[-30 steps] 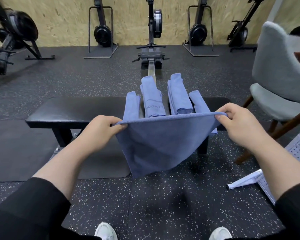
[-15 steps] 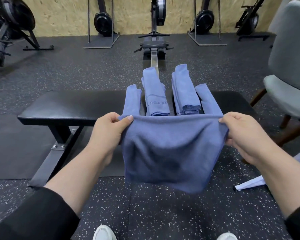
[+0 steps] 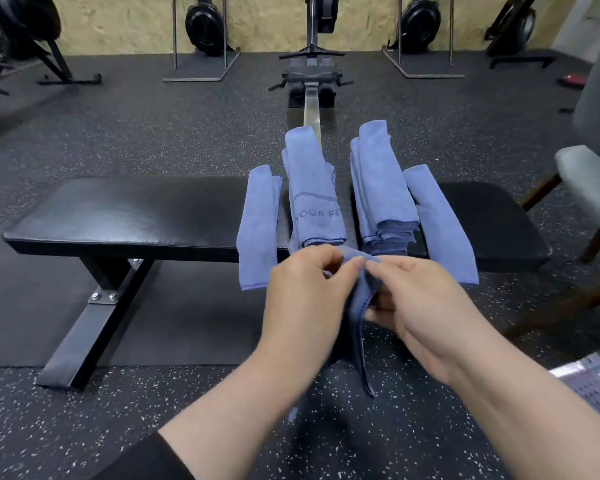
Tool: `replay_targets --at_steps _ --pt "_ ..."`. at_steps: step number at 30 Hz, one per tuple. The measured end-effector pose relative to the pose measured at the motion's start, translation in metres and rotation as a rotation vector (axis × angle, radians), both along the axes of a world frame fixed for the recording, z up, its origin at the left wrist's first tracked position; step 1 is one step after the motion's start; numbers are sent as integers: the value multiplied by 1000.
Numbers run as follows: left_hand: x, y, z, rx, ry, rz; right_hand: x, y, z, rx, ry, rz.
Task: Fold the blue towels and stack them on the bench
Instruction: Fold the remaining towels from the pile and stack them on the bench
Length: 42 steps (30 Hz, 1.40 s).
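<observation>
Blue towel [image 3: 359, 306] pinched at joined corners by left hand [image 3: 305, 289] and right hand [image 3: 409, 306] above desk [image 3: 136, 216]; loose layers likely to slide apart, spoiling fold.

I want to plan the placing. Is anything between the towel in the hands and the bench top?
Nothing visible blocks it. Both hands, left and right, pinch the held towel just in front of the bench, where the folded towel stacks already lie.

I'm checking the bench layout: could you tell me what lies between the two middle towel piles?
In the head view, a bare strip of black bench separates the printed pile from the stacked pile.
</observation>
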State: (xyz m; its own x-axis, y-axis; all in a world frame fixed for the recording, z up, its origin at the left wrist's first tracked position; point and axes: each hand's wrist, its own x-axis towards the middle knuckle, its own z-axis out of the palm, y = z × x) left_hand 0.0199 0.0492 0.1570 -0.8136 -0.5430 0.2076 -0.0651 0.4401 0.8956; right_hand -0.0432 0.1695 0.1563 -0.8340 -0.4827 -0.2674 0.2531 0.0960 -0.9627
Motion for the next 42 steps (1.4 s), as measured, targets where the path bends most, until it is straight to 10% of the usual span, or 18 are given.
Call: replay_targets --at_steps 6,19,27,42 --pt "-4 0 -9 -287 -14 -230 -5 -3 1 -217 -100 -24" --pt "10 -59 -7 -444 -235 -369 -4 23 17 340 494 169" --pt "18 -80 -15 -565 -506 -440 -9 40 26 400 501 257" --pt "17 -70 12 -292 -156 -152 -25 40 16 313 714 97"
